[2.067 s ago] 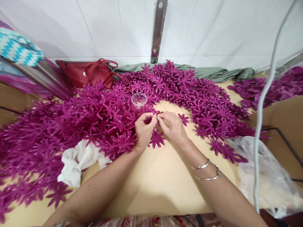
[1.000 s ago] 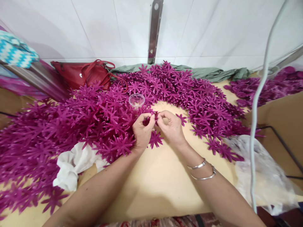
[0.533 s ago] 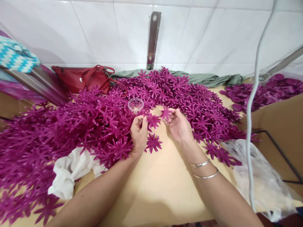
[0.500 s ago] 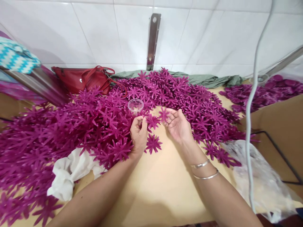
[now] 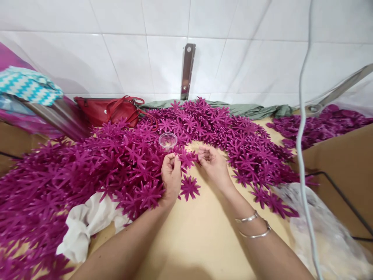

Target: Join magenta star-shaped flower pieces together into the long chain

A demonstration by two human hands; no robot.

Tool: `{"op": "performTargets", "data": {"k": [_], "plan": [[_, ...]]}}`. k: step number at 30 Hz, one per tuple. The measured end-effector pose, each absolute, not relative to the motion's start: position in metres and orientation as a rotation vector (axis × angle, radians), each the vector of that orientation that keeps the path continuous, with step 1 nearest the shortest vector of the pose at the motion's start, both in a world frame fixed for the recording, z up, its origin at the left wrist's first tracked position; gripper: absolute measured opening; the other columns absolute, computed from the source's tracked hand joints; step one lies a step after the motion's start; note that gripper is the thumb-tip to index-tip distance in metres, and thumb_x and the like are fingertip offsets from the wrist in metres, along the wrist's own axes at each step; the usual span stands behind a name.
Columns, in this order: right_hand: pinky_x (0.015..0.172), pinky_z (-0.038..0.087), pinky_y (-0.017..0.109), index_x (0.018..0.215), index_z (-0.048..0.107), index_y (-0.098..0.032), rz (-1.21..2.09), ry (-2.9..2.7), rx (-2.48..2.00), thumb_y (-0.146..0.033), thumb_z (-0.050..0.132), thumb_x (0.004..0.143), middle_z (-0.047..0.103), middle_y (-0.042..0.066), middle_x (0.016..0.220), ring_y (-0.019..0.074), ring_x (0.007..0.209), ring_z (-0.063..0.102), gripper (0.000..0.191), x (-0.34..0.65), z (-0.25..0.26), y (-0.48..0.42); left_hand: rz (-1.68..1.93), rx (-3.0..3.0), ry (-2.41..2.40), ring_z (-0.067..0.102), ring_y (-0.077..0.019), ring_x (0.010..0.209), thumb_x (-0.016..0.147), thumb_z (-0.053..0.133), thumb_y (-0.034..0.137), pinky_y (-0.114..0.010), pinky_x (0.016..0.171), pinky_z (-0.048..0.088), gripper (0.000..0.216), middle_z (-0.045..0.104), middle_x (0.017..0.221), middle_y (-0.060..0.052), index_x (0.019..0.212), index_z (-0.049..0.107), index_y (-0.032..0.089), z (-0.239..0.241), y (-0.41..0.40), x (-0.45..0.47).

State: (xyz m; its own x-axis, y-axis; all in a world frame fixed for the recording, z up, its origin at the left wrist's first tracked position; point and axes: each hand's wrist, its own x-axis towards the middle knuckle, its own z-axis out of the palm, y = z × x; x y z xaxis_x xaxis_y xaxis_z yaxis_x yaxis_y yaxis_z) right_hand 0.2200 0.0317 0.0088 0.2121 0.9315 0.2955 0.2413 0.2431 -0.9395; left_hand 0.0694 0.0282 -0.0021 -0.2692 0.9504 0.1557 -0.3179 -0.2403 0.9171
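My left hand (image 5: 171, 175) is closed in a pinch on a purple artificial flower piece (image 5: 187, 158) with narrow, splayed petals. Opposite it, my right hand (image 5: 213, 165) has its fingers curled toward the thumb at that flower's right edge; whatever lies between those fingertips is too small to make out. Below the hands a single loose flower piece (image 5: 190, 187) lies flat on the tan tabletop (image 5: 204, 233). Just behind my left hand, a small clear plastic cup (image 5: 168, 140) stands among the heaped purple flower pieces (image 5: 116, 155).
Crumpled white cloth (image 5: 87, 221) lies at the left. A red handbag (image 5: 101, 111) rests by the tiled wall. To the right are a clear plastic bag (image 5: 323, 233), a hanging white cable (image 5: 301, 136) and a cardboard box (image 5: 340, 167); more purple pieces (image 5: 326, 122) lie behind the box.
My right hand has curled its fingers and come closer to the left hand's flower. The separate flower piece at its fingertips no longer shows there. The view has tilted slightly upward.
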Motion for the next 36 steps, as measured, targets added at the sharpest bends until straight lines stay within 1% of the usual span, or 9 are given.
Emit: {"op": "performTargets", "data": {"k": [6, 9, 12, 18, 23, 28, 30, 32, 36], "plan": [[0.085, 0.055, 0.042, 0.104, 0.071, -0.021, 0.347, -1.481, -1.421, -0.031, 0.060, 0.095, 0.071, 0.010, 0.103, 0.0244, 0.092, 0.066, 0.018, 0.230, 0.009, 0.029, 1.734, 0.934, 1.037, 0.045, -0.0100, 0.064, 0.090, 0.069, 0.038, -0.020, 0.062, 0.040, 0.021, 0.048, 0.072, 0.006, 0.089, 0.055, 0.022, -0.004, 0.029, 0.068], [0.089, 0.053, 0.045, 0.104, 0.071, -0.022, 0.319, -1.560, -1.467, -0.037, 0.071, 0.090, 0.069, 0.011, 0.106, 0.0278, 0.098, 0.064, 0.021, 0.228, 0.007, 0.028, 1.731, 0.938, 1.038, 0.048, -0.0108, 0.067, 0.090, 0.070, 0.039, -0.021, 0.065, 0.042, 0.022, 0.052, 0.075, 0.004, 0.089, 0.056, 0.022, -0.004, 0.029, 0.068], [0.092, 0.050, 0.049, 0.097, 0.072, -0.022, 0.283, -1.648, -1.551, -0.026, 0.078, 0.081, 0.067, 0.010, 0.100, 0.0311, 0.099, 0.061, 0.018, 0.224, 0.002, 0.028, 1.711, 0.943, 1.029, 0.051, -0.0110, 0.068, 0.089, 0.070, 0.040, -0.022, 0.067, 0.044, 0.023, 0.055, 0.078, 0.004, 0.089, 0.057, 0.021, -0.003, 0.029, 0.069], [0.089, 0.047, 0.046, 0.076, 0.068, -0.024, 0.413, -1.528, -1.449, -0.013, 0.063, 0.083, 0.066, 0.006, 0.083, 0.0268, 0.086, 0.060, 0.014, 0.226, 0.004, 0.026, 1.694, 0.942, 1.018, 0.050, -0.0108, 0.068, 0.087, 0.072, 0.040, -0.021, 0.065, 0.043, 0.025, 0.054, 0.077, 0.004, 0.088, 0.056, 0.021, -0.003, 0.029, 0.069], [0.089, 0.051, 0.041, 0.095, 0.071, -0.022, 0.580, -1.180, -1.299, -0.031, 0.065, 0.089, 0.073, 0.004, 0.092, 0.0222, 0.088, 0.065, 0.012, 0.240, 0.009, 0.034, 1.698, 0.941, 1.013, 0.049, -0.0104, 0.066, 0.086, 0.073, 0.041, -0.021, 0.062, 0.042, 0.025, 0.053, 0.076, 0.004, 0.089, 0.057, 0.021, -0.003, 0.029, 0.069], [0.080, 0.057, 0.038, 0.096, 0.070, -0.024, 0.764, -0.909, -1.129, -0.061, 0.068, 0.086, 0.073, 0.004, 0.093, 0.0202, 0.085, 0.068, 0.038, 0.253, 0.013, 0.043, 1.706, 0.942, 1.019, 0.052, -0.0116, 0.071, 0.086, 0.072, 0.041, -0.022, 0.069, 0.045, 0.025, 0.055, 0.078, 0.004, 0.089, 0.057, 0.021, -0.002, 0.029, 0.070], [0.083, 0.058, 0.038, 0.098, 0.071, -0.026, 0.857, -0.874, -1.065, -0.059, 0.077, 0.080, 0.072, 0.003, 0.095, 0.0195, 0.087, 0.068, 0.038, 0.252, 0.017, 0.042, 1.701, 0.946, 1.018, 0.052, -0.0119, 0.071, 0.087, 0.072, 0.041, -0.023, 0.070, 0.045, 0.025, 0.054, 0.077, 0.004, 0.088, 0.057, 0.021, -0.002, 0.029, 0.070], [0.087, 0.058, 0.036, 0.104, 0.071, -0.028, 0.925, -0.878, -1.037, -0.044, 0.089, 0.069, 0.069, -0.001, 0.092, 0.0173, 0.087, 0.066, 0.043, 0.249, 0.022, 0.040, 1.697, 0.952, 1.015, 0.052, -0.0119, 0.070, 0.086, 0.072, 0.041, -0.023, 0.070, 0.045, 0.025, 0.054, 0.076, 0.004, 0.088, 0.057, 0.021, -0.001, 0.028, 0.070], [0.094, 0.057, 0.036, 0.114, 0.070, -0.027, 0.937, -0.931, -1.094, -0.031, 0.091, 0.063, 0.065, -0.001, 0.095, 0.0162, 0.090, 0.064, 0.055, 0.241, 0.026, 0.034, 1.706, 0.953, 1.009, 0.052, -0.0118, 0.071, 0.086, 0.072, 0.041, -0.023, 0.071, 0.046, 0.026, 0.054, 0.076, 0.004, 0.086, 0.056, 0.021, 0.000, 0.028, 0.070]]}}
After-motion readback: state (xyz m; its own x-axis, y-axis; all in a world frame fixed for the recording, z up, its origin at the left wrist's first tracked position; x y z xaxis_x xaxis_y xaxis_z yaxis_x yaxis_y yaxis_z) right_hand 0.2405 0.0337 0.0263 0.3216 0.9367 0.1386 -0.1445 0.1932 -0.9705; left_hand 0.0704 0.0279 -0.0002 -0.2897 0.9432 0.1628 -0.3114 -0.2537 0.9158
